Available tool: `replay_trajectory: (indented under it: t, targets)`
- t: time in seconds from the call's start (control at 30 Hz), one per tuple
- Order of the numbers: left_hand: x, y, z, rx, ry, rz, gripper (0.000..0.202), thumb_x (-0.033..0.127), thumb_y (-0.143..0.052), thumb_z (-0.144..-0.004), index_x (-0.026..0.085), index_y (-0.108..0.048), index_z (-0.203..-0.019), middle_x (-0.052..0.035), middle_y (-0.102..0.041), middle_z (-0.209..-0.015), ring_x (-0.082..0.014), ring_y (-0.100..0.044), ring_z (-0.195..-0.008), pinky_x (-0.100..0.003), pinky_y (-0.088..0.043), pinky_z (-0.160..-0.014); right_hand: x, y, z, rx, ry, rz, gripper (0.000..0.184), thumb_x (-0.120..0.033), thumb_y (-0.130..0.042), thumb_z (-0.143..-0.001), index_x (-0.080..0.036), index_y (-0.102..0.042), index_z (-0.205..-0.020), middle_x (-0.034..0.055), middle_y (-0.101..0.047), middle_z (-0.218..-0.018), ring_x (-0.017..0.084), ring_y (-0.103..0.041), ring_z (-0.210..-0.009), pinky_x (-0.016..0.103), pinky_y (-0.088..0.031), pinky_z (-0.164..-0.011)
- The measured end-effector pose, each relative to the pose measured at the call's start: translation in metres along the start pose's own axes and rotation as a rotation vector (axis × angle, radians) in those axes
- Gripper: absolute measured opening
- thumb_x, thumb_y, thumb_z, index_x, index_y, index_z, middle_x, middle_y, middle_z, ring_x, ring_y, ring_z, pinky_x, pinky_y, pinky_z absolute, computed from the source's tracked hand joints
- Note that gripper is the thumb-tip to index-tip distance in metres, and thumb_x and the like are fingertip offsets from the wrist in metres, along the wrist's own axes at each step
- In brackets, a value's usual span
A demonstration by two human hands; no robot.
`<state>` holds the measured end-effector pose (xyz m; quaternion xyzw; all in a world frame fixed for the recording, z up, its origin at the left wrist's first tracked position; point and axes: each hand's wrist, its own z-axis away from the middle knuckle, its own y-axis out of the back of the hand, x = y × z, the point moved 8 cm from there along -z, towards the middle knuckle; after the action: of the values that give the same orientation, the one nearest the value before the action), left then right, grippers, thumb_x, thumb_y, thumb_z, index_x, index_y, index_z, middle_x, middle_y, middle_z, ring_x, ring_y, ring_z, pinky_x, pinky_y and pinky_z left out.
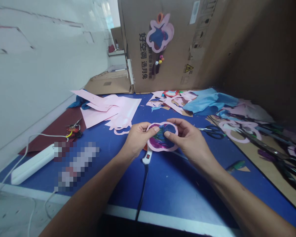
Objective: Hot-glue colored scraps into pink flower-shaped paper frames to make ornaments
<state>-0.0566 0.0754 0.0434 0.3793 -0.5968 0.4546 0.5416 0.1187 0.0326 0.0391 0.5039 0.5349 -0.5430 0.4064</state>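
Both hands hold a pink flower-shaped cutout (162, 148) with a shiny purple, blue and green middle, raised above the blue table. My left hand (138, 135) pinches its left edge, with the thumb pressed on the shiny part. On the right side my right hand (187, 135) grips it, thumb on the front and fingers behind. Under the cutout lies a white handle with a red switch (147, 157) and a black cord; its front end is hidden, though a bit of orange shows by my left hand.
Pink sheets (113, 107) lie at the back left, near a white power strip (34, 164). Scraps and blue cloth (207, 102) sit at the back right, with black scissors (213, 131) nearby. A similar flower ornament (159, 36) hangs on the cardboard box (177, 75).
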Motion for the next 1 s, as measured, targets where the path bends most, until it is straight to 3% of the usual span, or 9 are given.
replay_trajectory:
  t: [0.2, 0.33, 0.63, 0.83, 1.0]
  targets:
    - [-0.004, -0.002, 0.001, -0.02, 0.027, -0.024, 0.041, 0.05, -0.099, -0.076, 0.017, -0.076, -0.08, -0.0015, -0.074, -0.072, -0.0127, -0.063, -0.059, -0.026, -0.051, -0.059, -0.001, 0.006, -0.001, 0.043, 0.049, 0.054, 0.055, -0.047, -0.099, -0.08, -0.028, -0.074, -0.126, 0.0005, -0.078, -0.092, 0.022, -0.074, -0.083, 0.04, -0.064, -0.083]
    - [-0.003, -0.005, 0.001, -0.034, 0.024, -0.003, 0.041, 0.047, -0.101, -0.073, 0.016, -0.079, -0.088, -0.0022, -0.077, -0.079, -0.0142, -0.068, -0.066, -0.027, -0.055, -0.065, -0.002, 0.004, 0.0, 0.037, 0.031, 0.021, 0.057, -0.045, -0.1, -0.077, -0.027, -0.074, -0.125, -0.0002, -0.077, -0.09, 0.021, -0.071, -0.081, 0.037, -0.061, -0.08]
    - [0.0, -0.01, 0.002, -0.059, -0.025, -0.099, 0.03, 0.043, -0.094, -0.078, 0.017, -0.081, -0.085, -0.001, -0.074, -0.077, -0.0135, -0.063, -0.068, -0.027, -0.051, -0.067, -0.004, -0.003, 0.002, 0.008, 0.058, 0.045, 0.055, -0.043, -0.097, -0.078, -0.024, -0.074, -0.125, -0.0026, -0.073, -0.084, 0.018, -0.066, -0.076, 0.033, -0.054, -0.073]
    - [0.002, -0.009, 0.002, -0.046, -0.073, -0.126, 0.023, 0.038, -0.091, -0.079, 0.017, -0.083, -0.084, -0.0024, -0.075, -0.079, -0.0142, -0.064, -0.071, -0.027, -0.051, -0.069, -0.004, -0.006, 0.002, 0.01, 0.063, 0.04, 0.053, -0.041, -0.095, -0.078, -0.025, -0.074, -0.123, -0.0023, -0.073, -0.083, 0.018, -0.065, -0.074, 0.034, -0.054, -0.071]
    - [0.0, -0.006, 0.002, -0.024, -0.033, -0.089, 0.027, 0.041, -0.093, -0.079, 0.017, -0.082, -0.084, -0.0028, -0.075, -0.077, -0.0148, -0.065, -0.07, -0.028, -0.053, -0.069, -0.004, -0.002, 0.002, 0.032, 0.053, 0.067, 0.053, -0.044, -0.096, -0.079, -0.025, -0.074, -0.124, -0.0012, -0.074, -0.085, 0.02, -0.068, -0.076, 0.035, -0.057, -0.073]
